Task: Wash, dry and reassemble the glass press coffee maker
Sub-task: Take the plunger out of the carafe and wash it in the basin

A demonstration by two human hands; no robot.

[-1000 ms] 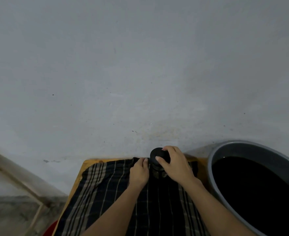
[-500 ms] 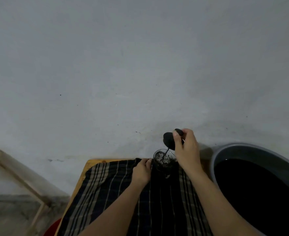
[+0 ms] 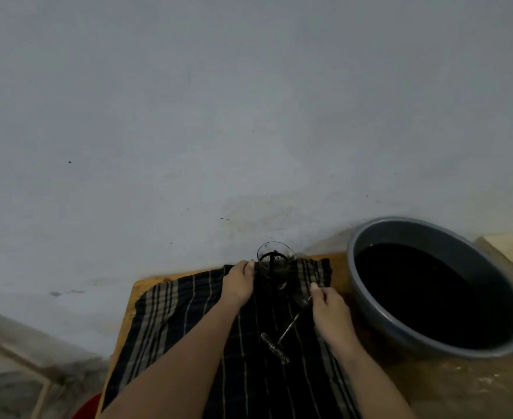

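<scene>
Plunger out, glass carafe (image 3: 275,263) standing open at the far edge of the plaid cloth (image 3: 188,313)
Left hand (image 3: 239,282) is touching the carafe's left side, fingers curling against it; right hand (image 3: 330,308) is pinching the plunger (image 3: 285,331), lying on the cloth nearer than the carafe; grey basin (image 3: 430,237) sitting right of the carafe

No writing could be read anywhere. Nothing in sight carried a label, brand, number or sign that I could make out.
</scene>
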